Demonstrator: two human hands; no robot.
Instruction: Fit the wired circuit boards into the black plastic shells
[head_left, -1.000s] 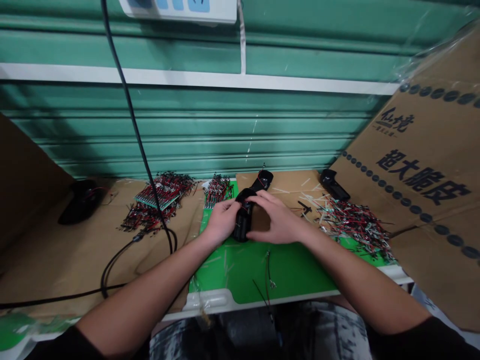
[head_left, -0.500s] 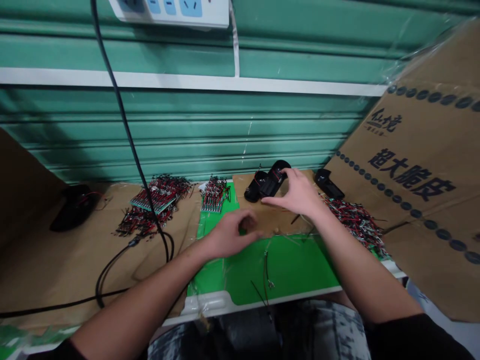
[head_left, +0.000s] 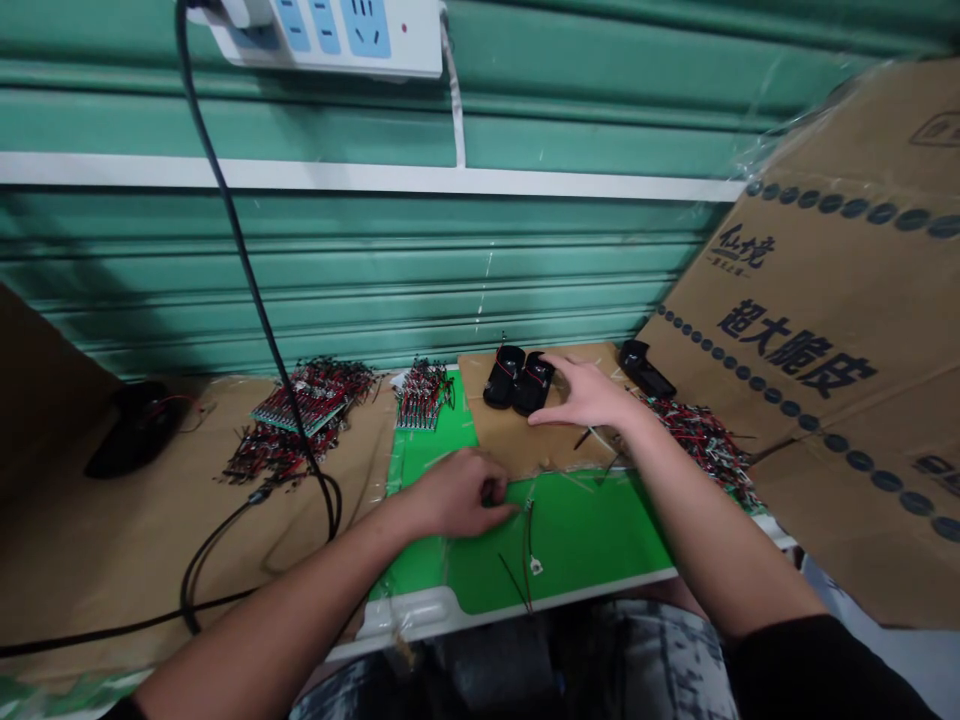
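My right hand reaches to the back of the bench, thumb and fingers spread beside a black plastic housing with red wires; whether it still touches it I cannot tell. That housing lies against a second black housing on a brown cardboard sheet. My left hand rests on the green mat, fingers curled down near a thin wire with a small terminal. What the fingers pinch, if anything, is hidden.
Piles of red-and-black wired parts lie at left, at centre and at right. A third black housing sits by a leaning cardboard box. A black cable hangs from a power strip.
My right hand carried the black housing from the mat to the back and laid it beside the other one. My left hand let go and dropped onto the green mat.
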